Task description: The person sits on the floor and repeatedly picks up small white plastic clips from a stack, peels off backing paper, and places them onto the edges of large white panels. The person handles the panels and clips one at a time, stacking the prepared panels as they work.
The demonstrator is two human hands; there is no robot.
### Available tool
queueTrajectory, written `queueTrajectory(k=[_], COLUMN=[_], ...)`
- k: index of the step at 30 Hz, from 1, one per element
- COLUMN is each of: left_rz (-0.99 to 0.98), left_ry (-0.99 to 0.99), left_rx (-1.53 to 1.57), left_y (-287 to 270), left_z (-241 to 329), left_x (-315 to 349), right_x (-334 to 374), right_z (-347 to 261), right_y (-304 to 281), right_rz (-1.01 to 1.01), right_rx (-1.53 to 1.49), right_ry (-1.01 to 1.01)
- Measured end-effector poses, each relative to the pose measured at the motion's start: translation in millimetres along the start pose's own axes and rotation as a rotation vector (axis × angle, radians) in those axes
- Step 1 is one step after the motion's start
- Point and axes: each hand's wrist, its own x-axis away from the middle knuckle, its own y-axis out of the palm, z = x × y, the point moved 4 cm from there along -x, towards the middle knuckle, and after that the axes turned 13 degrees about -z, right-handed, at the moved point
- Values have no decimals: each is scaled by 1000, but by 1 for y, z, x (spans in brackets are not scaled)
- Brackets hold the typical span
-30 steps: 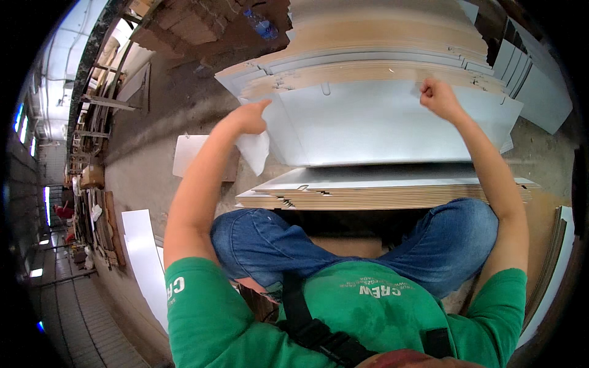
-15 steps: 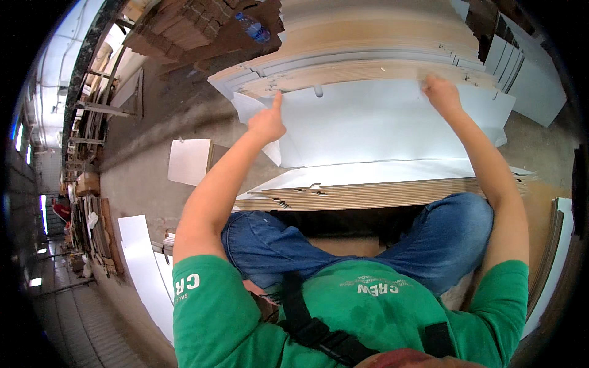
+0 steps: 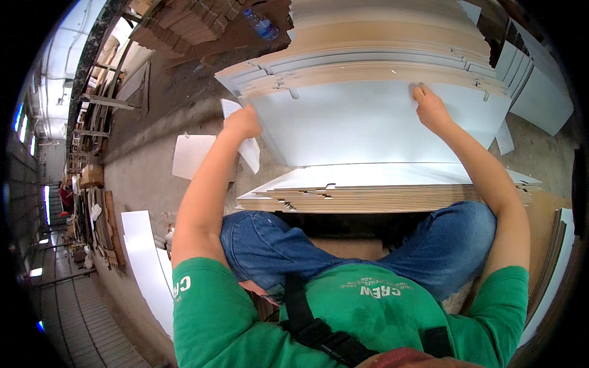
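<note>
White board (image 3: 350, 126), long axis left-to-right; left hand (image 3: 244, 121) clutching sheet (image 3: 251, 154); right hand (image 3: 433, 110), grip unclear.

You are sitting in what looks like a workshop or warehouse: a bare, stained floor (image 3: 144, 138) spreads around you, a long rack (image 3: 110, 101) runs down your left, and panels (image 3: 101, 224) stand in a row beyond it beneath bright windows (image 3: 24, 130). White-faced sheets (image 3: 356, 126) fill thick stacks before you, with piled brown cardboard (image 3: 184, 30) farther off.
</note>
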Motion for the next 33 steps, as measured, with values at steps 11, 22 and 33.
queueTrajectory(k=[11, 22, 33], left_rz=[56, -155, 173], left_ry=[48, 350, 19], left_rx=[126, 394, 71], left_y=[23, -17, 1], left_z=[28, -5, -40], left_x=[-12, 25, -13], right_x=[0, -8, -2], right_z=[34, 23, 1], right_y=[-39, -63, -11], right_rz=[131, 97, 289], right_rx=[-27, -1091, -29], right_ry=[163, 96, -186])
